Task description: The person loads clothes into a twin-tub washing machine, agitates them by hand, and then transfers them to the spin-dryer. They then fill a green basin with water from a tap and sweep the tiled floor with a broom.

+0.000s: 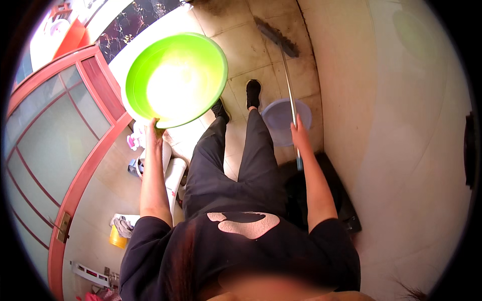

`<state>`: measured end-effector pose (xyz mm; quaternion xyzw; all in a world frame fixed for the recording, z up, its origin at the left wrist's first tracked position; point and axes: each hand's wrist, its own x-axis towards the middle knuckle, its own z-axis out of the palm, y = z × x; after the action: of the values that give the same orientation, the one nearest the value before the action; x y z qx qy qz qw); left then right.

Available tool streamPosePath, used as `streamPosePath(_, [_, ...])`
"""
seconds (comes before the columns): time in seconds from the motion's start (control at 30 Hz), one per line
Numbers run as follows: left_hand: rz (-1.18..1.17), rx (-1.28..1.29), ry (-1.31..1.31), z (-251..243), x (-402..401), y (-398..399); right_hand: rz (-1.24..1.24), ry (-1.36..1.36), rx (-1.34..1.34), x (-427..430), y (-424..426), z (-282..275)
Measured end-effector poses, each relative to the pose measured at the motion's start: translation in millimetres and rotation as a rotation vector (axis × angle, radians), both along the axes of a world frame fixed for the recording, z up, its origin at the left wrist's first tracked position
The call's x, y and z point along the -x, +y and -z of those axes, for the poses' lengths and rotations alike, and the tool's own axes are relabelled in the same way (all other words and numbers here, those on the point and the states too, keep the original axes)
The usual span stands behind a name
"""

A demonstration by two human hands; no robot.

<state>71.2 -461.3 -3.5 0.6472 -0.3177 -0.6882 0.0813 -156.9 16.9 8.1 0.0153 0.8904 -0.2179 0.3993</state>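
My left hand [154, 131] grips the near rim of a large green plastic basin [139, 86], held up above the floor. Bright glare covers much of the basin's inside, so its contents cannot be told. In my right hand [300, 133] is the metal handle of a long broom [288, 75]. The dark head [276, 37] of the broom rests on the tiles, close to the right-hand wall. Below my right hand, a pale bluish plastic basin [273, 118] stands on the floor behind the handle.
A pink-framed glass door [88, 158] stands at my left. White pipe-like pieces [175, 173] lie beside my left leg. A yellow container [118, 239] with cloth is further back. Behind my right arm sits a black appliance [333, 180] by the pale wall [395, 158]. Floor tiles [241, 49] show dark dirt.
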Motion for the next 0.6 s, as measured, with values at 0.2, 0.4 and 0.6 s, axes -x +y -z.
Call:
streamPosePath(0.2, [-0.050, 0.007, 0.018, -15, -5, 13, -0.083, -0.164, -0.087, -53, 41, -28])
streamPosePath(0.4, [-0.067, -0.035, -0.021, -21, -7, 18, -0.153, 0.035, -0.028, 16, -30, 46])
streamPosePath(0.6, [-0.102, -0.014, 0.008, -27, -8, 19, -0.310, 0.121, -0.126, 27, -20, 20])
